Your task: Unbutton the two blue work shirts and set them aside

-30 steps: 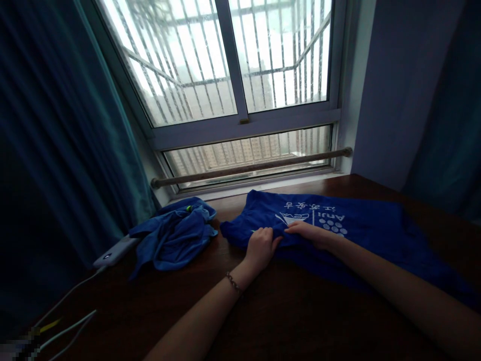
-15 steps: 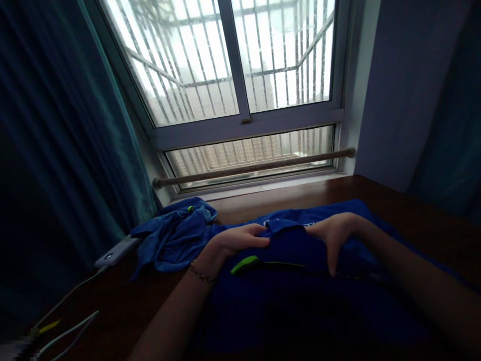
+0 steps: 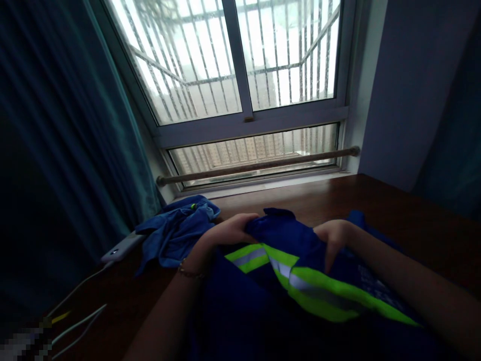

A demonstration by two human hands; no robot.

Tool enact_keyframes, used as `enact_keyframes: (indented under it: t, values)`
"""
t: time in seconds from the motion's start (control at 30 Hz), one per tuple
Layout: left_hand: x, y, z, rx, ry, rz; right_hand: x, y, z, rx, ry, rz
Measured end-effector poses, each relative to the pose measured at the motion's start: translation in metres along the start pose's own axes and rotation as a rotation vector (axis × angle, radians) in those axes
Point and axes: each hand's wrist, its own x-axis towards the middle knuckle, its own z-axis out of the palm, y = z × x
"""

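A dark blue work jacket with a yellow-green and silver reflective band lies in front of me, its collar part raised between my hands. My left hand is closed on the upper left edge of the cloth; its fingertips are tucked behind the fabric. On the other side my right hand grips the upper right part, thumb in front and fingers partly hidden behind. White lettering shows dimly on the cloth under my right forearm. The lower part of the jacket fades into shadow.
Another crumpled blue garment lies to the left on the brown wooden surface. Near it are a white device with a cable and a yellow object. A barred window, a rail and a curtain stand beyond.
The jacket's upper part has been lifted and turned, so the wide reflective band now faces me. Its far portion has drawn back from the window side. Both hands keep hold.
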Motion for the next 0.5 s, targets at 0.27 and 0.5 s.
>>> enact_keyframes:
  t: [0.27, 0.5]
  values:
    - [0.028, -0.001, 0.03, 0.678, 0.747, -0.085, -0.031, -0.026, -0.023, -1.118, 1.769, 0.457]
    - [0.038, -0.014, 0.058, 0.543, 0.255, 0.096, -0.016, -0.006, -0.025, -0.867, 1.135, 0.609]
